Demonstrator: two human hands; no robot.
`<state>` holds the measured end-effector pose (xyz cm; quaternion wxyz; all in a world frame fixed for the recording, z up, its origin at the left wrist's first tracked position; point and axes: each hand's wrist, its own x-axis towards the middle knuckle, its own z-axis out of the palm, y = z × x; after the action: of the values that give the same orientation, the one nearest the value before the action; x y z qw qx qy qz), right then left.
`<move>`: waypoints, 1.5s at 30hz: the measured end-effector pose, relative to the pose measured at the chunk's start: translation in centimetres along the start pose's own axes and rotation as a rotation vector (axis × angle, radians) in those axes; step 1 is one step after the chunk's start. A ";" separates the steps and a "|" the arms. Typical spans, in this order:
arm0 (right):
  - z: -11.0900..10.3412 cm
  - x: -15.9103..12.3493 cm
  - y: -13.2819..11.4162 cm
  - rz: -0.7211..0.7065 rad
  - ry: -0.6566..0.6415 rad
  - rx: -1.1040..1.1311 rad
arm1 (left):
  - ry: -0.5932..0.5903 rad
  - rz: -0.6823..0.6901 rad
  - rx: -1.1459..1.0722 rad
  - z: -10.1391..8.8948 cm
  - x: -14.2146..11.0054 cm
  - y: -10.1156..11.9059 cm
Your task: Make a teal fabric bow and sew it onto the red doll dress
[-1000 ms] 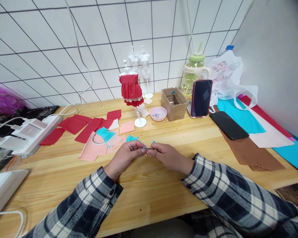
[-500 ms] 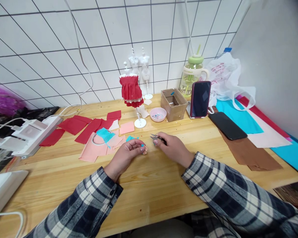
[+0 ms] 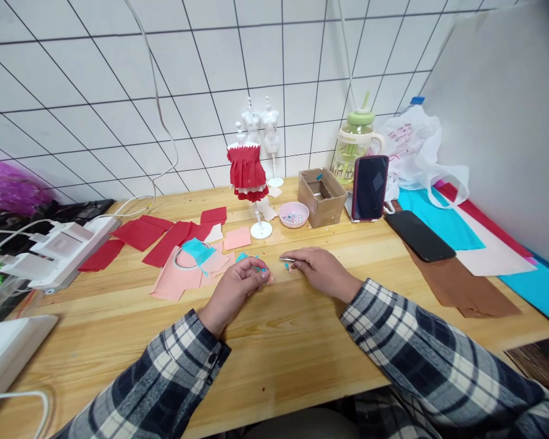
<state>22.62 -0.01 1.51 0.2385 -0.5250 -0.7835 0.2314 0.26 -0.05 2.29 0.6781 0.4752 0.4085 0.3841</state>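
Note:
My left hand (image 3: 238, 283) pinches a small scrap of peach and blue crepe paper (image 3: 269, 278) between thumb and fingers; the fingers partly cover it. Across from it, my right hand (image 3: 322, 268) is closed around small scissors (image 3: 287, 260), whose narrow blades point left, with the handles hidden in the palm. A tiny peach and blue bit of paper (image 3: 288, 267) shows at my right fingertips, below the blades. Behind my hands stands a small white dress form wearing a pleated red paper dress (image 3: 247, 172). Peach paper pieces (image 3: 176, 277) lie left of my left hand.
A pink bowl of small shiny beads or sequins (image 3: 293, 216) sits beside a cardboard box (image 3: 322, 198). Red paper (image 3: 169, 242) lies at left near a power strip (image 3: 68, 259). At right are a propped phone (image 3: 369, 188), a flat black phone (image 3: 421, 235) and brown paper (image 3: 466, 292).
The scissors have turned, and their blades now look closer together. A tiny paper bit now shows at my right fingertips. My left hand still pinches its scrap; the view has shifted slightly.

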 end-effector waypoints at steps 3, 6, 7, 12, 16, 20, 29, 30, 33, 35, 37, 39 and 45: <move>-0.4 -0.1 -0.4 0.062 0.049 -0.061 | 0.005 0.004 -0.041 0.0 0.0 0.1; -0.7 -0.1 -0.6 0.071 0.057 -0.165 | 0.012 0.009 -0.122 0.0 0.1 0.2; -0.8 -0.1 -0.6 0.063 0.045 -0.174 | 0.017 0.008 -0.136 0.0 0.1 0.2; -0.7 0.0 0.2 0.097 0.056 -0.178 | 0.052 0.002 -0.116 0.0 0.3 0.0; -0.9 0.1 0.9 0.186 0.109 -0.236 | 0.045 0.029 -0.097 -0.2 0.3 -0.1; -1.0 0.0 0.6 0.147 0.187 -0.238 | 0.002 0.044 -0.062 -0.3 0.3 -0.2; 0.3 -0.4 -2.4 0.093 -0.141 0.610 | -0.263 0.112 0.257 0.4 -0.8 0.3; 0.4 -0.4 -2.5 0.100 -0.172 0.671 | -0.265 0.114 0.262 0.4 -0.8 0.3; 0.4 -0.4 -2.5 0.164 -0.165 0.761 | -0.211 0.124 0.257 0.4 -0.6 0.5; 0.5 -0.4 -2.3 0.199 -0.150 0.771 | -0.178 0.128 0.259 0.5 -0.5 0.6; 0.7 -0.4 -2.3 0.206 -0.159 0.769 | -0.188 0.126 0.272 0.5 -0.5 0.7; 0.9 -0.5 -2.2 0.205 -0.166 0.752 | -0.221 0.118 0.287 0.6 -0.6 0.7; 1.2 -0.5 -2.3 0.218 -0.097 0.613 | -0.229 0.103 0.326 0.5 -0.7 0.5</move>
<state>20.39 -1.41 1.92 0.3217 -0.4980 -0.6269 0.5054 0.39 -0.74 3.04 0.6135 0.6396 0.3606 0.2907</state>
